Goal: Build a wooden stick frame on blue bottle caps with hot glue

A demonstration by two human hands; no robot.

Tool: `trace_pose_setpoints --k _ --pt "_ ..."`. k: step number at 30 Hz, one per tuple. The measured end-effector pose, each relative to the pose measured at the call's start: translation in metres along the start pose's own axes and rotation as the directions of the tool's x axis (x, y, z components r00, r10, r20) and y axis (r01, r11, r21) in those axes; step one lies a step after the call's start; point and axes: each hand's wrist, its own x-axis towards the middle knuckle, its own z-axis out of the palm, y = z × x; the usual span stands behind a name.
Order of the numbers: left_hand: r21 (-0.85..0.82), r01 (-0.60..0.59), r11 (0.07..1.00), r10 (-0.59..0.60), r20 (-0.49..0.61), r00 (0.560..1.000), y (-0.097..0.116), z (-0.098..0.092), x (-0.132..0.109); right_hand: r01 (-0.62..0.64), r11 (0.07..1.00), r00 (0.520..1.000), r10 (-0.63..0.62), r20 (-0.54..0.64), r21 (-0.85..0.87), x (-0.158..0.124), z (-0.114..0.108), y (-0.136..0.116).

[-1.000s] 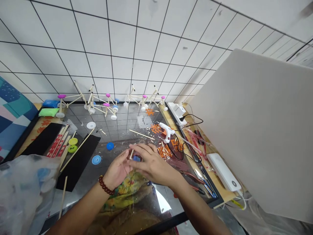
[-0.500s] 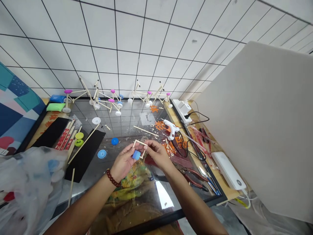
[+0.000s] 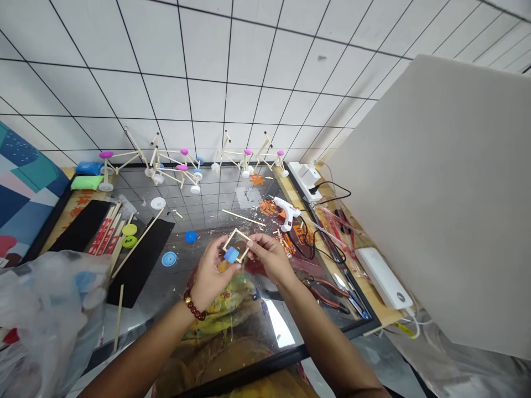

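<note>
My left hand (image 3: 211, 273) and my right hand (image 3: 269, 257) meet over the middle of the glass-topped table (image 3: 174, 287). Between them I hold a small rectangular frame of thin wooden sticks (image 3: 235, 237), raised a little above the glass. A blue bottle cap (image 3: 231, 254) is pinched in my left fingers against the frame's lower edge. My right thumb and fingers grip the frame's right side. A bead bracelet circles my left wrist.
Several stick-and-cap models (image 3: 170, 168) stand along the tiled wall. A white glue gun (image 3: 286, 213) with its black cord lies right of my hands, pliers (image 3: 327, 293) nearer. Loose caps (image 3: 168, 258), long sticks (image 3: 136, 243), a plastic bag (image 3: 45, 309) lie left. A white board (image 3: 448, 204) leans right.
My hands were low on the glass around the blue cap; they have lifted together, and the stick frame with the cap now shows between them.
</note>
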Motion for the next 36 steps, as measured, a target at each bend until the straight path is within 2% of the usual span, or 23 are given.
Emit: trace_pose_setpoints --k 5,8,10,12,15,17,19,22,25,29,33,36 --pt "0.111 -0.070 0.991 0.068 0.019 0.997 0.003 -0.003 0.005 0.051 0.997 0.999 -0.052 -0.007 -0.056 0.000 -0.006 -0.001" --pt "0.228 -0.129 0.965 0.114 0.077 0.990 0.022 -0.012 0.004 0.124 0.981 0.988 -0.136 -0.072 -0.151 0.002 -0.016 -0.003" --pt "0.380 -0.152 0.913 0.107 0.137 0.985 0.040 -0.026 -0.002 0.169 0.951 0.978 -0.195 -0.078 -0.260 0.002 -0.025 -0.005" --pt "0.573 -0.174 0.801 0.073 0.195 0.978 0.057 -0.047 -0.012 0.231 0.878 0.964 -0.265 -0.024 -0.418 -0.001 -0.033 -0.007" --pt "0.752 -0.232 0.618 0.020 0.279 0.960 0.069 -0.079 -0.033 0.347 0.679 0.932 -0.326 0.158 -0.647 -0.010 -0.037 -0.012" --pt "0.787 -0.252 0.562 0.013 0.297 0.955 0.066 -0.093 -0.048 0.414 0.551 0.909 -0.300 0.291 -0.724 -0.018 -0.032 -0.015" --pt "0.793 -0.269 0.546 0.016 0.311 0.950 0.060 -0.099 -0.061 0.467 0.469 0.884 -0.247 0.396 -0.750 -0.026 -0.025 -0.015" --pt "0.794 -0.270 0.545 0.033 0.301 0.953 0.049 -0.100 -0.074 0.517 0.389 0.855 -0.183 0.486 -0.763 -0.032 -0.014 -0.011" --pt "0.818 -0.226 0.529 0.042 0.240 0.970 0.045 -0.100 -0.081 0.524 0.342 0.850 -0.147 0.506 -0.780 -0.034 -0.007 -0.005" --pt "0.858 -0.197 0.474 0.078 0.182 0.980 0.045 -0.096 -0.086 0.519 0.331 0.852 -0.128 0.508 -0.788 -0.034 -0.004 -0.003" --pt "0.882 -0.189 0.432 0.092 0.165 0.982 0.043 -0.084 -0.085 0.527 0.318 0.846 -0.112 0.521 -0.788 -0.034 -0.002 -0.003" --pt "0.852 -0.193 0.486 0.101 0.165 0.981 0.046 -0.075 -0.081 0.540 0.349 0.838 -0.144 0.526 -0.766 -0.034 -0.004 -0.002"
